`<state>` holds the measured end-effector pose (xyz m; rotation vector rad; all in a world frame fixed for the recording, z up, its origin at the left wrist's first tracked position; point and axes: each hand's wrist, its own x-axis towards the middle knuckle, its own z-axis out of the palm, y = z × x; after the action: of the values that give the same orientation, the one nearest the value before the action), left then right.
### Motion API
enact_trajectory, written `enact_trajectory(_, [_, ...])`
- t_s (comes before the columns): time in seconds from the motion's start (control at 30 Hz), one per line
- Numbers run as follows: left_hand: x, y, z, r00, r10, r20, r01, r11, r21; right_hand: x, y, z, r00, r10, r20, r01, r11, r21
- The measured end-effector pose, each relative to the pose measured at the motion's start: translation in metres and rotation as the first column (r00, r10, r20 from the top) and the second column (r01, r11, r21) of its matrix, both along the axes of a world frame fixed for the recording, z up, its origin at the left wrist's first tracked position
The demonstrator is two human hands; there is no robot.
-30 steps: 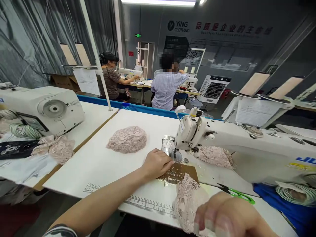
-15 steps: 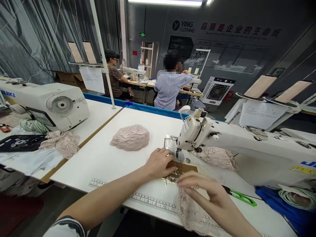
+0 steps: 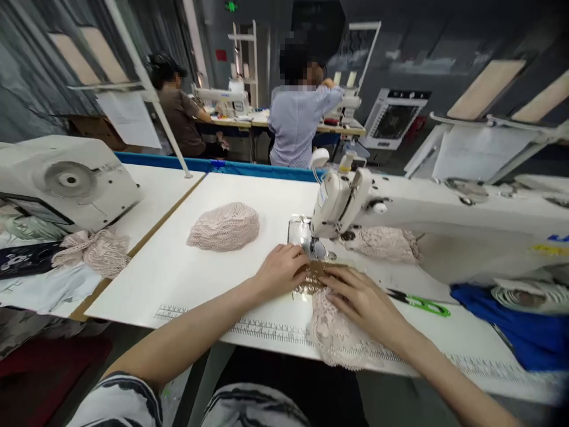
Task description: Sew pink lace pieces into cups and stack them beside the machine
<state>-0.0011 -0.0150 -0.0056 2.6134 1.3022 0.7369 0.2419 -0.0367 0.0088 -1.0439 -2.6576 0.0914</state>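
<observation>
My left hand (image 3: pixel 282 270) rests palm down, fingers loosely extended, at the left edge of a shiny brown plate (image 3: pixel 316 271) in front of the sewing machine's needle area. A pale pink lace piece (image 3: pixel 333 338) lies under my right hand (image 3: pixel 362 296) and drapes toward the table's front edge. My right fingers hold its upper part against the brown plate; the fingertips of both hands are close together. Just beyond them stands the white sewing machine head (image 3: pixel 340 201). A stack of pink lace (image 3: pixel 224 226) sits to the left.
Green-handled thread snips (image 3: pixel 422 305) lie right of my right hand. More lace (image 3: pixel 384 243) is bunched under the machine arm. Blue cloth (image 3: pixel 511 326) lies at the right. Another machine (image 3: pixel 71 181) stands at the left. Two people sit at machines beyond the blue trough (image 3: pixel 262 169).
My right hand has moved forward and left, laying the lace by the brown plate near my left hand. My left hand stays by the plate. The camera view has tilted down.
</observation>
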Motion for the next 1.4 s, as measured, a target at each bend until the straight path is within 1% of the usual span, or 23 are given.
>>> enact_trajectory(0.07, [0.0, -0.001, 0.002, 1.0, -0.01, 0.004, 0.01, 0.999, -0.039, 0.001, -0.003, -0.005, 1.0, -0.016, -0.006, 0.016, 1.0, 0.026])
enact_trajectory(0.1, [0.0, -0.001, 0.003, 1.0, -0.009, 0.006, 0.009, 1.0, -0.021, 0.002, -0.005, -0.007, 0.999, -0.033, -0.012, 0.033, 0.999, 0.033])
enact_trajectory(0.23, [0.003, -0.004, 0.006, 0.995, -0.098, -0.03, 0.099, 0.995, 0.01, 0.008, -0.01, -0.011, 0.993, -0.093, -0.07, 0.095, 0.995, 0.026])
enact_trajectory(0.3, [0.005, -0.007, 0.007, 0.991, -0.121, -0.057, 0.121, 0.993, 0.005, 0.011, -0.011, -0.007, 0.986, -0.131, -0.098, 0.132, 0.991, -0.003])
enact_trajectory(0.37, [0.007, -0.009, 0.008, 0.99, -0.121, -0.073, 0.12, 0.993, -0.01, 0.016, -0.011, -0.001, 0.972, -0.208, -0.112, 0.202, 0.977, -0.065])
enact_trajectory(0.47, [0.009, -0.01, 0.009, 0.991, -0.114, -0.064, 0.111, 0.992, -0.059, 0.023, -0.008, 0.01, 0.939, -0.339, -0.064, 0.325, 0.932, -0.158])
enact_trajectory(0.53, [0.011, -0.009, 0.01, 0.994, -0.106, -0.033, 0.103, 0.991, -0.088, 0.026, -0.007, 0.014, 0.928, -0.371, -0.015, 0.361, 0.911, -0.197])
enact_trajectory(0.63, [0.017, -0.012, 0.011, 0.995, -0.1, 0.018, 0.102, 0.985, -0.14, 0.025, -0.007, 0.016, 0.934, -0.357, 0.001, 0.348, 0.91, -0.225])
enact_trajectory(0.7, [0.022, -0.016, 0.012, 0.995, -0.097, 0.023, 0.1, 0.977, -0.19, 0.022, -0.008, 0.015, 0.936, -0.353, -0.012, 0.341, 0.912, -0.226])
enact_trajectory(0.8, [0.027, -0.021, 0.01, 0.992, -0.113, 0.06, 0.126, 0.95, -0.285, 0.018, -0.006, 0.012, 0.926, -0.376, -0.032, 0.356, 0.9, -0.252])
enact_trajectory(0.83, [0.027, -0.021, 0.011, 0.99, -0.117, 0.084, 0.137, 0.945, -0.298, 0.018, -0.005, 0.011, 0.923, -0.382, -0.039, 0.359, 0.896, -0.261])
enact_trajectory(0.9, [0.025, -0.019, 0.013, 0.986, -0.091, 0.139, 0.132, 0.936, -0.327, 0.018, -0.003, 0.008, 0.919, -0.389, -0.06, 0.36, 0.893, -0.269])
enact_trajectory(0.97, [0.019, -0.018, 0.017, 0.984, -0.038, 0.176, 0.099, 0.93, -0.353, 0.02, -0.003, 0.004, 0.921, -0.379, -0.087, 0.345, 0.899, -0.27])
enact_trajectory(1.07, [0.009, -0.015, 0.024, 0.982, 0.027, 0.185, 0.045, 0.925, -0.377, 0.023, -0.005, -0.003, 0.928, -0.342, -0.148, 0.296, 0.918, -0.263])
enact_trajectory(1.17, [0.0, -0.011, 0.025, 0.983, 0.044, 0.18, 0.034, 0.913, -0.407, 0.025, -0.003, -0.009, 0.926, -0.326, -0.192, 0.268, 0.923, -0.275])
enact_trajectory(1.27, [-0.004, -0.008, 0.023, 0.982, 0.062, 0.181, 0.023, 0.902, -0.431, 0.023, 0.007, -0.005, 0.932, -0.311, -0.186, 0.252, 0.925, -0.286])
enact_trajectory(1.33, [-0.004, -0.007, 0.022, 0.98, 0.075, 0.185, 0.013, 0.901, -0.434, 0.018, 0.015, 0.002, 0.942, -0.285, -0.178, 0.226, 0.929, -0.293])
enact_trajectory(1.4, [-0.002, -0.008, 0.021, 0.978, 0.084, 0.191, 0.008, 0.898, -0.439, 0.01, 0.023, 0.011, 0.948, -0.268, -0.17, 0.198, 0.918, -0.344])
